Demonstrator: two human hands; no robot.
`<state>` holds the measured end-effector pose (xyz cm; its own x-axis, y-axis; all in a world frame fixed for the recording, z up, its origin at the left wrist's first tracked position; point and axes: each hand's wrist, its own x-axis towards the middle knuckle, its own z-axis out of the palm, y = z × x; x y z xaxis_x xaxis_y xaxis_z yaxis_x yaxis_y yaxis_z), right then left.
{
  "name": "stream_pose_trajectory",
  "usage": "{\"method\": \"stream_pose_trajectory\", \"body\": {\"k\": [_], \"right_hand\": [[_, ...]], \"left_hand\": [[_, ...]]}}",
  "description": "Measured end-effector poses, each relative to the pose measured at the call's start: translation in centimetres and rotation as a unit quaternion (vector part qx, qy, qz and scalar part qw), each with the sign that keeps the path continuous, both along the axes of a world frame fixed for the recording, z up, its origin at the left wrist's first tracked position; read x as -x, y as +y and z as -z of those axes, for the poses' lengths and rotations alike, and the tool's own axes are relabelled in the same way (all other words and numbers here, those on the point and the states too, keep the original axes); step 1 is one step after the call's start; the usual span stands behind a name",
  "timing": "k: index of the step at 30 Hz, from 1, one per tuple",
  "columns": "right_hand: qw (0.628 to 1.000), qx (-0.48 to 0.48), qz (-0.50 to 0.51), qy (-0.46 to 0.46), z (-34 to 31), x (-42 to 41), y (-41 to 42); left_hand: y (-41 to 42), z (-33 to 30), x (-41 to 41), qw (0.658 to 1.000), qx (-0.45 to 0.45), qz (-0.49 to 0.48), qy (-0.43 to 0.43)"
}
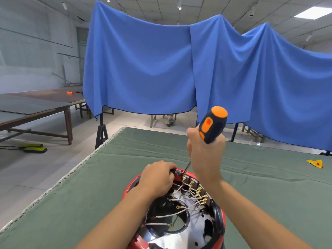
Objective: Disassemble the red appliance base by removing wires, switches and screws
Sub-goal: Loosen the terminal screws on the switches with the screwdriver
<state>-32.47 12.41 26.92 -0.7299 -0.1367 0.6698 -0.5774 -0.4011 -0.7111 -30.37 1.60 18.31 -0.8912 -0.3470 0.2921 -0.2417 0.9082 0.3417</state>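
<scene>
Room: large hall, pale walls, white panelled ceiling (206, 6) with a lit rectangular light panel (313, 12) at upper right. Floor (45, 169): light tiles, lower left. Blue cloth (152, 65): draped across the frame's middle on dark stands (101, 131), sagging in folds. Long dark-topped wooden tables (36, 106), left, bearing a small orange object (69, 92). Green cloth-covered table (107, 186), foreground, fringed white edge. Two green-and-black flat items (35, 147) with cable on the floor, left. Wooden furniture legs (152, 121) beneath the cloth's hem.
</scene>
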Motion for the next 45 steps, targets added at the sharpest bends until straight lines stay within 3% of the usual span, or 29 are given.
{"method": "stream_pose_trajectory", "body": {"k": [5,10,22,34,45], "right_hand": [[1.0,-0.006,0.003,0.027,-1.3,-0.3,0.4],[1.0,0.007,-0.005,-0.006,-1.4,0.0,1.2],[1.0,0.014,-0.025,0.001,-1.0,-0.1,1.0],[0.995,-0.035,-0.011,0.089,0.1,-1.0,0.6],[0.996,0.005,-0.017,-0.091,-3.2,3.5,0.2]], "left_hand": [[-0.4,-0.5,-0.1,1.0,-0.015,-0.001,0.007],[-0.5,-0.2,-0.2,0.999,-0.039,0.006,0.01],[-0.6,-0.1,-0.1,1.0,-0.013,0.007,0.023],[-0.2,-0.2,-0.2,0.999,-0.001,-0.007,0.034],[-0.3,-0.1,-0.3,0.999,-0.011,-0.005,0.034]]}}
